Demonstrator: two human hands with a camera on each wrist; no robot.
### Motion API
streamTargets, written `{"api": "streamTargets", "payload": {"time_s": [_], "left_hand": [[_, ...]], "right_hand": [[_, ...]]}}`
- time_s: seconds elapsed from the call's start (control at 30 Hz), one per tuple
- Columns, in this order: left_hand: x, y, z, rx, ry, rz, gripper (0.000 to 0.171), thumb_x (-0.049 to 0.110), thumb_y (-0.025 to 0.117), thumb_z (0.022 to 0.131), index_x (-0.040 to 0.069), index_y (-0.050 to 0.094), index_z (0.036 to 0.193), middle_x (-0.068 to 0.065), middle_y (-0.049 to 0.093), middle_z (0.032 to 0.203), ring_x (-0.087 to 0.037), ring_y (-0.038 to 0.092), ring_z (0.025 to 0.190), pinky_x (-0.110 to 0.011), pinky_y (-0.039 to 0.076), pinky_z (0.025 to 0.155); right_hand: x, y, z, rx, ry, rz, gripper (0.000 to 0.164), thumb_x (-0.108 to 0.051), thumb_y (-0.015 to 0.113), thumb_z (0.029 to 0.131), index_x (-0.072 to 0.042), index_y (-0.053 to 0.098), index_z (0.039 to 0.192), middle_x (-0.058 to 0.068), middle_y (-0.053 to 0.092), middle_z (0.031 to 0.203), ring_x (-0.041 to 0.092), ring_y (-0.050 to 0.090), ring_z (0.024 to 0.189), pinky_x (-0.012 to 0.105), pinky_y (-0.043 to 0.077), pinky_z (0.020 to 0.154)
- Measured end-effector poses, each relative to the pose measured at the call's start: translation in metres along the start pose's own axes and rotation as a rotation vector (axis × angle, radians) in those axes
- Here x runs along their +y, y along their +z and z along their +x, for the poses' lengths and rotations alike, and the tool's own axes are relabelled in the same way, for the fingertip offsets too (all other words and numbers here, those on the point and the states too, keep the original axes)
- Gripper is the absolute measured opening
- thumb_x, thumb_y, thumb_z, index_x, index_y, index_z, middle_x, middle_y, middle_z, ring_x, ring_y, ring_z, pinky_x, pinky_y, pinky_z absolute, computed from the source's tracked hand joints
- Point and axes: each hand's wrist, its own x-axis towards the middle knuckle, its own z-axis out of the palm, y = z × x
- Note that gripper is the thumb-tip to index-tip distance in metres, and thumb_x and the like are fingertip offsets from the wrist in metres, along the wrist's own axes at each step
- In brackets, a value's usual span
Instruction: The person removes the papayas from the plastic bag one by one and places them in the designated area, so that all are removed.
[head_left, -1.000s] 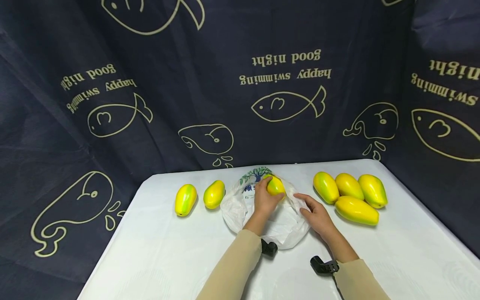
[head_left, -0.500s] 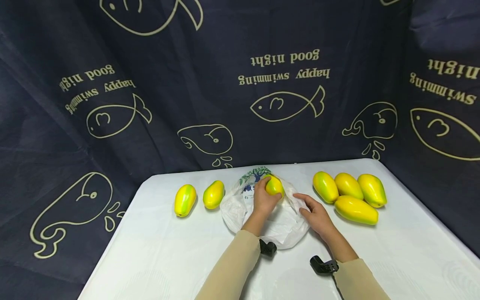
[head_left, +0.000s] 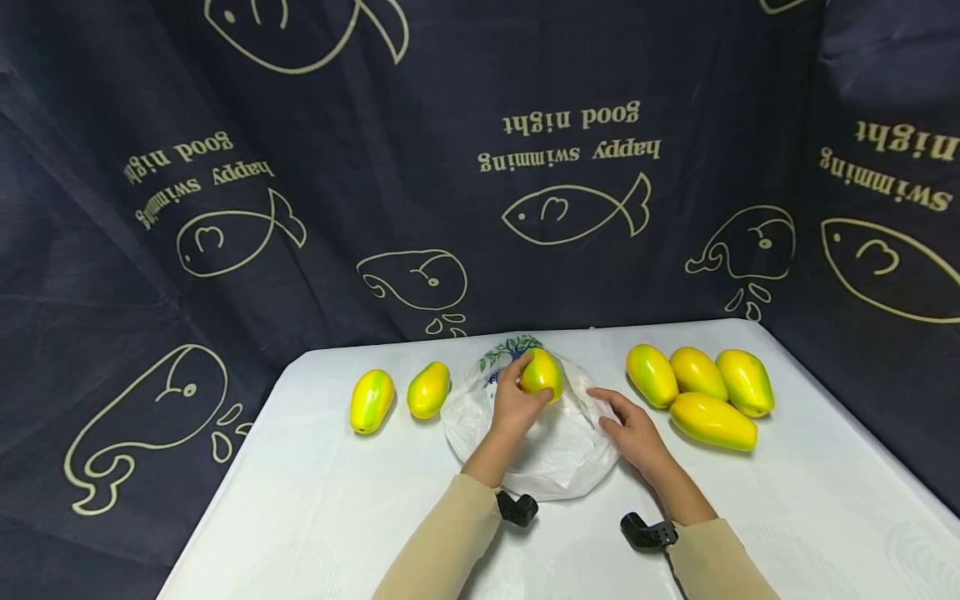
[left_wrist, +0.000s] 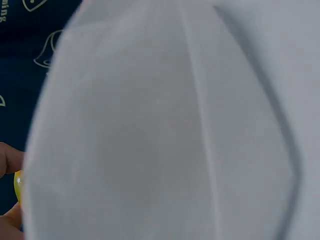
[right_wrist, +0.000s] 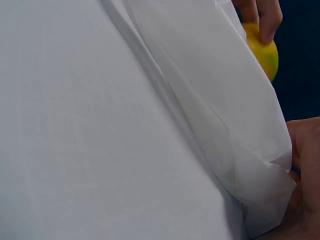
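A white plastic bag (head_left: 468,429) with a printed green tree lies on the table, its mouth spread wide. My left hand (head_left: 516,408) grips a yellow-green papaya (head_left: 542,377) over the bag's mouth, thumb and fingers on opposite sides of it. On the bag's right side, my right hand (head_left: 637,432) holds the rim between thumb and fingers. The right wrist view shows the bag's raised wall (right_wrist: 215,75) hiding part of that hand, with the papaya (right_wrist: 267,57) beyond. In the left wrist view the bag (left_wrist: 135,120) covers most of the left hand.
Two papayas, one (head_left: 371,402) farther out and one (head_left: 428,390) closer to the bag, lie on the left. Several more papayas (head_left: 714,420) are grouped on the right of the white table (head_left: 315,500). A dark blue patterned cloth (head_left: 480,283) hangs behind.
My left hand has shifted a little left with the papaya, which now shows more fully above the bag. The right hand has stayed at the bag's rim.
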Motion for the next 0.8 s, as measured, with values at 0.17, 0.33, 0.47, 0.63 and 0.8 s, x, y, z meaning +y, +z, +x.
{"api": "streamTargets", "payload": {"time_s": [0.17,0.33,0.47,0.63,0.8], "left_hand": [[0.0,-0.016,-0.008,-0.02,0.012,-0.053,0.07,0.003,0.076,0.076,0.018,0.055,0.141,-0.013,0.044,0.148,-0.038,0.051,0.127,-0.041,0.055,0.098],[0.001,-0.032,-0.016,-0.076,0.037,-0.066,0.069,0.002,0.073,0.078,0.018,0.054,0.142,-0.009,0.035,0.158,-0.04,0.047,0.133,-0.042,0.055,0.098],[0.002,-0.044,-0.021,-0.1,0.067,-0.071,0.067,0.004,0.073,0.08,0.02,0.053,0.142,-0.007,0.034,0.159,-0.039,0.045,0.136,-0.047,0.05,0.106],[0.003,-0.06,-0.03,-0.139,0.036,-0.101,0.066,0.008,0.073,0.083,0.028,0.052,0.143,0.0,0.034,0.16,-0.04,0.041,0.14,-0.045,0.052,0.103],[-0.001,-0.076,-0.036,-0.148,0.011,-0.107,0.063,0.013,0.074,0.086,0.029,0.052,0.143,0.001,0.034,0.16,-0.04,0.04,0.14,-0.043,0.053,0.101]], "right_hand": [[0.001,0.001,0.001,-0.001,0.019,0.001,0.047,-0.004,0.049,0.098,-0.014,0.051,0.144,0.016,0.034,0.162,0.038,0.021,0.154,0.058,0.018,0.124],[0.001,0.001,0.001,-0.002,0.022,-0.012,0.047,-0.005,0.049,0.098,-0.014,0.051,0.145,0.016,0.033,0.162,0.038,0.021,0.154,0.058,0.018,0.125],[0.0,0.0,-0.001,0.001,0.014,-0.013,0.047,-0.003,0.049,0.098,-0.014,0.051,0.144,0.016,0.034,0.161,0.038,0.021,0.154,0.058,0.018,0.125],[-0.002,0.0,-0.001,-0.003,0.014,0.001,0.048,-0.002,0.049,0.098,-0.014,0.051,0.144,0.016,0.035,0.161,0.038,0.021,0.154,0.058,0.017,0.125],[-0.001,0.0,-0.001,-0.001,0.01,0.005,0.047,-0.002,0.049,0.098,-0.014,0.051,0.144,0.016,0.036,0.161,0.038,0.021,0.154,0.058,0.017,0.125]]}}
